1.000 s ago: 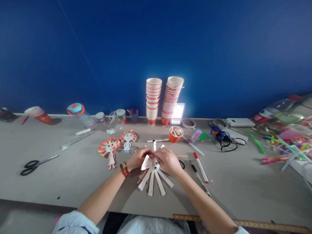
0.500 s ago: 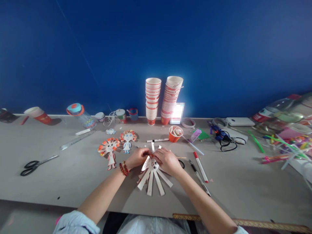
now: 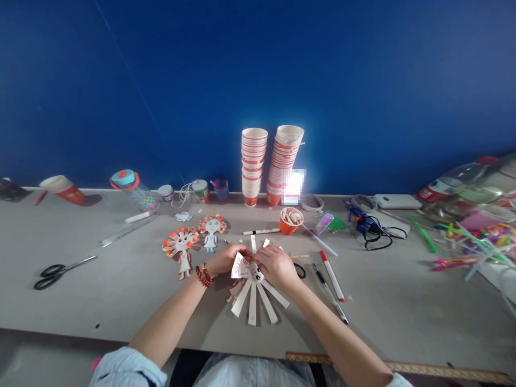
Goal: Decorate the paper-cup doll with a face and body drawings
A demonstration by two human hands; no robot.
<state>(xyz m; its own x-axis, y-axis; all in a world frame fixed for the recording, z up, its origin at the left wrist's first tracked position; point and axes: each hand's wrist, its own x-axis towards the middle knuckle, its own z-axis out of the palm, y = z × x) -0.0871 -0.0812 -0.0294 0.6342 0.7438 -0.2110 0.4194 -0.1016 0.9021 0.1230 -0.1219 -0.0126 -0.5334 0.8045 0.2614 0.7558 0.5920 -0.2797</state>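
Between my hands is a cut paper cup [image 3: 255,275], its sides spread out as white strips around a round base with a drawn face. My left hand [image 3: 229,260] is closed on its upper left edge, beside a wider flap [image 3: 239,267] with red drawn lines. My right hand [image 3: 278,267] pinches the cup's upper part, thumb and fingers close to the left fingertips; the exact spot between them is hidden. Under the strips at the left lies a paper doll figure [image 3: 234,292], partly covered. Two finished-looking paper dolls, one orange-haired [image 3: 184,244] and one blue-dressed [image 3: 210,231], lie farther left.
Scissors [image 3: 52,275] lie at the left. Two tall paper cup stacks [image 3: 252,183] [image 3: 278,174] stand against the blue wall. An orange cup of scraps [image 3: 291,227] is behind my right hand. A red marker [image 3: 332,277], a black pen [image 3: 330,293] and a glue gun [image 3: 365,223] lie to the right.
The cut paper cup has turned slightly, its lower strips swinging to the right. The flap with red lines now faces up more fully. Both hands stay nearly in place.
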